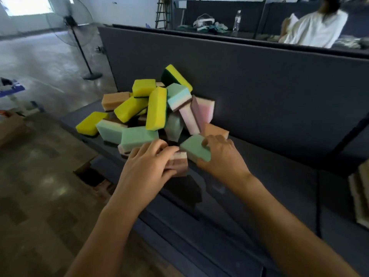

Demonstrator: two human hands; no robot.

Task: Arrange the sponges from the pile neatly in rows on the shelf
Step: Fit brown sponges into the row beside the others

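A pink-and-brown sponge (pixel 179 159) was gripped by the left hand (pixel 147 162), and a green sponge (pixel 194 147) was grasped by the right hand (pixel 221 154), both at the near edge of the pile (pixel 151 108). The pile was heaped on the dark shelf (pixel 269 176), against its back panel (pixel 259 86). A fan (pixel 68 20) stood beyond.

From my end I see a standing fan (pixel 70 22) on the glossy concrete floor (pixel 40 62) at far left, below a bright window (pixel 28 6). A cardboard box (pixel 12 126) sits at the left edge. Farther back, a person in white (pixel 313 29) faces away, near a water bottle (pixel 237 21), a white headset-like object (pixel 204 23) and a ladder (pixel 161 13).
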